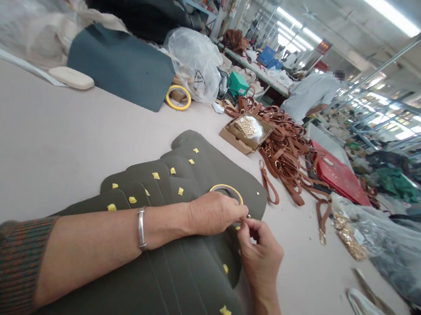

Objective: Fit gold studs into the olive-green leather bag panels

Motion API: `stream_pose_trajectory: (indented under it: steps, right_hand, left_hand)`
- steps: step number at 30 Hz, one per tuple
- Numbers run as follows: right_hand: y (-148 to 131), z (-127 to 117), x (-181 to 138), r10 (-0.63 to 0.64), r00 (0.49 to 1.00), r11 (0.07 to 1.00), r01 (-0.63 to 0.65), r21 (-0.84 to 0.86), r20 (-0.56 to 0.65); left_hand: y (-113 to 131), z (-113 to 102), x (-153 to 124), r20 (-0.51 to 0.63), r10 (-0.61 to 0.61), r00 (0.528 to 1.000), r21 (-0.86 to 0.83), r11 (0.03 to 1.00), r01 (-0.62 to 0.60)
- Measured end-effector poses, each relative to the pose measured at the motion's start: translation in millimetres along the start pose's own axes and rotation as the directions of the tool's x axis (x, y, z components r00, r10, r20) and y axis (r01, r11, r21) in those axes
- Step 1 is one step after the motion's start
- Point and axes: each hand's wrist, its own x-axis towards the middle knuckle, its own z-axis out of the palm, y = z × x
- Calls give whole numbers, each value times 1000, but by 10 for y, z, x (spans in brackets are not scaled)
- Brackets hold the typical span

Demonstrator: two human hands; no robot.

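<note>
A fanned stack of dark olive leather panels (189, 175) lies on the pale table, each panel dotted with small yellow tape squares (156, 175). My left hand (213, 213) rests on the top panel with its fingers pinched together beside a yellow tape roll (227, 188). My right hand (260, 253) meets it from below, fingers also pinched. Between the fingertips of both hands is a tiny piece I cannot make out. A silver bangle (142, 228) circles my left wrist.
A cardboard box of gold hardware (247, 130) and a heap of brown leather straps (291, 157) lie beyond. A second tape roll (178, 97), a clear plastic bag (195, 61), grey-blue panels (122, 65) and a red bag piece (340, 178) surround them. A person (312, 93) works farther off.
</note>
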Motion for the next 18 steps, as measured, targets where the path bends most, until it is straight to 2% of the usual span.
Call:
stream_pose_trajectory:
  steps: [2, 5, 7, 9, 11, 13, 18]
  right_hand:
    - [-17, 26, 12, 201, 979, 967, -204, 152, 32]
    - [73, 45, 50, 493, 863, 763, -488, 424, 107]
    - [210, 20, 78, 616, 775, 609, -581, 540, 139]
    - [357, -32, 97, 670, 723, 530, -625, 573, 169]
    - [461, -83, 102, 669, 715, 540, -655, 529, 203]
    - [499, -106, 98, 651, 726, 593, -668, 450, 221]
    - [444, -45, 89, 588, 786, 759, -617, 208, 189]
  left_hand:
    - [26, -9, -4, -39, -1, 999, 18, 1000, 2]
    - [84, -7, -17, -123, 30, 992, 27, 999, -26]
    - [112, 8, -27, -139, 57, 989, 47, 998, -51]
    - [118, 32, -36, -96, 55, 994, 92, 995, -46]
    - [105, 55, -40, -26, 34, 999, 148, 989, -30]
    - [88, 74, -41, 27, 22, 999, 185, 982, -27]
    - [81, 91, -30, 94, 29, 995, 171, 984, -45]
